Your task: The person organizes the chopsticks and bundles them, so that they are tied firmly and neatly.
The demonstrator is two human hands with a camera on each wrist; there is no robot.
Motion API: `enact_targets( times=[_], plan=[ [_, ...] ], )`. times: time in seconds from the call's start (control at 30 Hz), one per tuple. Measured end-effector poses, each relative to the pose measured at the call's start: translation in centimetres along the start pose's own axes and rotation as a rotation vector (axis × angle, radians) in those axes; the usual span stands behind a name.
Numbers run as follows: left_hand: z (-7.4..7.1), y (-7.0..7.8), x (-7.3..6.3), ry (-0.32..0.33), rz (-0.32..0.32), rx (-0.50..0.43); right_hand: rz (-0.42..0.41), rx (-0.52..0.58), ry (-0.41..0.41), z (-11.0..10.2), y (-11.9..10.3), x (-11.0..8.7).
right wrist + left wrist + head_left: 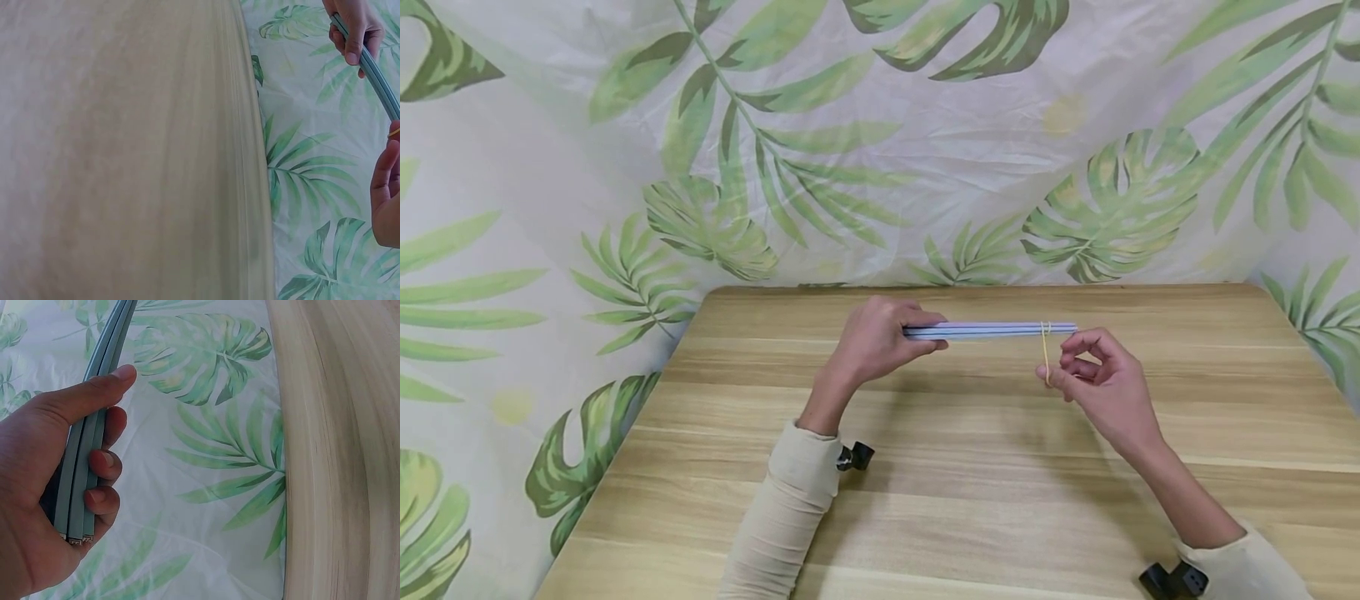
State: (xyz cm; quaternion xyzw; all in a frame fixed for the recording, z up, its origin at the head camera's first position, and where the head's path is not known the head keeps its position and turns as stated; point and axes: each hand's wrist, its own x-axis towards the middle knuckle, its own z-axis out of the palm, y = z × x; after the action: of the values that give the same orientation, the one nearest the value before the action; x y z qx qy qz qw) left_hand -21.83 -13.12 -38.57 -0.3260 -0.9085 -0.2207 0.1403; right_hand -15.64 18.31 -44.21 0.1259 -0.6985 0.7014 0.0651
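Observation:
In the head view my left hand (876,333) grips one end of a bundle of pale blue chopsticks (985,330), raised over the table. The left wrist view shows the thumb across these chopsticks (84,462) and the fingers curled round them, their square ends near the palm. A yellow rubber band (1046,354) loops round the bundle near its right end and stretches toward me. My right hand (1108,387) holds the drawn-out loop at the thumb and fingers. At the right wrist view's edge, the right hand (389,194) is partly cut off beside the band (394,132).
A wood-grain table (970,500) spreads beneath both hands. Behind it hangs a pale cloth (970,167) printed with green leaves. Black wrist cameras sit at the left cuff (856,456) and the right cuff (1172,579).

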Motion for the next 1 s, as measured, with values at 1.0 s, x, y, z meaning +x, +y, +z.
enact_targets(
  times=[1.0],
  plan=[
    [0.3, -0.4, 0.2, -0.025, -0.09, -0.007, -0.215, -0.289, -0.193, 1.0, 0.6, -0.5]
  ],
)
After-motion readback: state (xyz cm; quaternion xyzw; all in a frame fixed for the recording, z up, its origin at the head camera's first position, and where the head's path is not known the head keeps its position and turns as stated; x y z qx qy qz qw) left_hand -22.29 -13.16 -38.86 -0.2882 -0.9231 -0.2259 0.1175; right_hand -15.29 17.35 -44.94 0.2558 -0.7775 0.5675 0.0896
